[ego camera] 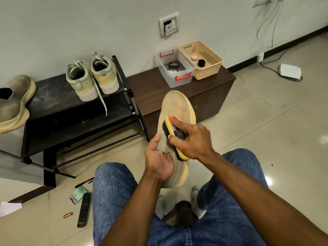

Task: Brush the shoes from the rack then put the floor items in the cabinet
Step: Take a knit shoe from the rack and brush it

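A beige knit shoe (177, 107) is held up in front of my knees, toe pointing away. My left hand (159, 160) grips it at the collar and heel. My right hand (191, 139) grips a yellow and orange brush (173, 125) whose black bristles press on the shoe's upper. On the black shoe rack (58, 96) stand a pair of pale green high-tops (92, 77), with a matching beige shoe (14, 103) at its left end. On the floor lie a black remote (83, 210), a green packet (78, 194), a pen (84, 182) and a small copper-coloured piece (67, 215).
A low brown cabinet (204, 91) stands right of the rack, carrying a clear box (174, 68) with a polish tin and a beige basket (201, 59). Cables and a white device (290, 71) lie on the floor at the right. White paper (8, 208) lies at the left edge.
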